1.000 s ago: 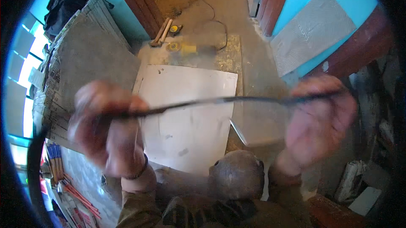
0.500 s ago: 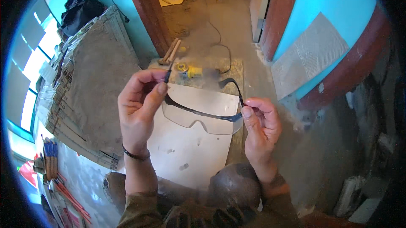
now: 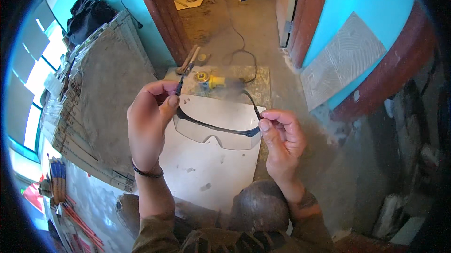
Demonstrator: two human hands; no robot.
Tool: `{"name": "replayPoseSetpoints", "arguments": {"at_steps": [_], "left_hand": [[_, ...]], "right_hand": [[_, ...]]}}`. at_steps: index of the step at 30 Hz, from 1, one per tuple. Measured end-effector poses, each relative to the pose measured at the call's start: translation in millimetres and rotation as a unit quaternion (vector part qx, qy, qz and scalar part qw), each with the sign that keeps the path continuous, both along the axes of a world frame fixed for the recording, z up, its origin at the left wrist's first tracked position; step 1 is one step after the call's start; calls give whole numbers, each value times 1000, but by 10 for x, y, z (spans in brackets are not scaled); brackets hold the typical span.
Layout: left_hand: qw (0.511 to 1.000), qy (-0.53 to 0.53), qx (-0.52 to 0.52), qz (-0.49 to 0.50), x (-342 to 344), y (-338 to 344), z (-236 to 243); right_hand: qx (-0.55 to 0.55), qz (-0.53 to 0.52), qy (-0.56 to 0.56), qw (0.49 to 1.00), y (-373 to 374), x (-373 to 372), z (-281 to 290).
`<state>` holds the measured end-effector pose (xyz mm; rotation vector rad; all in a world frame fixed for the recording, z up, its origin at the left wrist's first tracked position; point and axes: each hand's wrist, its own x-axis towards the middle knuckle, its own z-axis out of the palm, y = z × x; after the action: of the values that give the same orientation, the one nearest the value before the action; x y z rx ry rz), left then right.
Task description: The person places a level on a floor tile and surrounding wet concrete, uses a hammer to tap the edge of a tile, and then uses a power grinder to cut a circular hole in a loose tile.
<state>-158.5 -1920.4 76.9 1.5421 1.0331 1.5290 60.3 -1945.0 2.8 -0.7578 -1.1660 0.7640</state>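
Observation:
Clear safety glasses [image 3: 217,136] with a black brow bar hang between my two hands, lens toward me, temple arms pointing away. My left hand [image 3: 149,120] pinches the left temple arm near its hinge with thumb and forefinger. The right temple arm is pinched by my right hand [image 3: 283,139] in the same way. Beneath the glasses lies a large white tile [image 3: 197,173] with a few dark smudges. Just past it, a yellow angle grinder [image 3: 212,80] rests on a dusty board [image 3: 261,75], its black cord trailing off toward the doorway.
A wooden-handled tool [image 3: 188,59] lies by the door frame. Dusty stacked tiles and boxes [image 3: 110,98] stand at left, a black bag [image 3: 89,18] on top. One ridged grey tile [image 3: 345,60] leans on the right wall. Brushes [image 3: 57,180] sit at lower left.
Both hands have shifted slightly left with the safety glasses, the right hand a little more. The temple arms have come slightly closer together. My grip is the same.

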Motion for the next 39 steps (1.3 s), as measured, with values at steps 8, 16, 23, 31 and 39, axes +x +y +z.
{"name": "replayPoseSetpoints", "arguments": {"at_steps": [8, 16, 23, 31, 39], "left_hand": [[1000, -1, 7, 5, 79, -4, -31], [1000, 4, 3, -6, 167, 23, -43], [994, 104, 37, -11, 151, 52, -53], [998, 47, -29, 3, 90, 114, -129], [998, 62, -14, 18, 23, 133, -153]], "right_hand": [[5, -10, 11, 1000, -24, 47, 0], [20, -23, 16, 999, -19, 118, 12], [0, -37, 3, 999, -8, 139, -25], [-4, -28, -11, 1000, 12, 91, -41], [-27, 3, -55, 998, 27, 48, -46]]}}
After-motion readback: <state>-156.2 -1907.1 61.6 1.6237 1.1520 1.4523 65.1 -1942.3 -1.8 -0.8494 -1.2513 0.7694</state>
